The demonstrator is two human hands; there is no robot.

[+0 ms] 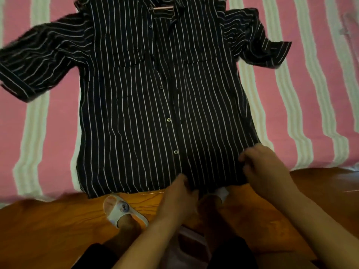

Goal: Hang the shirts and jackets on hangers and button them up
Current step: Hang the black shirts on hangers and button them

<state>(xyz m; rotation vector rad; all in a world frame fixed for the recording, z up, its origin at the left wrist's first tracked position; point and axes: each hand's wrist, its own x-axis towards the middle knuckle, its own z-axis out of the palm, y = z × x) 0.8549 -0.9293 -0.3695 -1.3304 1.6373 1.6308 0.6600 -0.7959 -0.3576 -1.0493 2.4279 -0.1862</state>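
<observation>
Lying lengthwise on bed, shirt collar toward far edge, hem at near edge; left hand pinches hem, right hand curled, grip unclear.

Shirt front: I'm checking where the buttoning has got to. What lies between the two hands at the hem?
In the head view, only the striped shirt's hem, near its front placket, lies between the left hand and right hand. No button shows there.

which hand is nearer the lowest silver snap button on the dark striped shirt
Left. The left hand grips the hem just below the lowest silver snap button; the right hand sits further off at the hem's right corner.
</observation>
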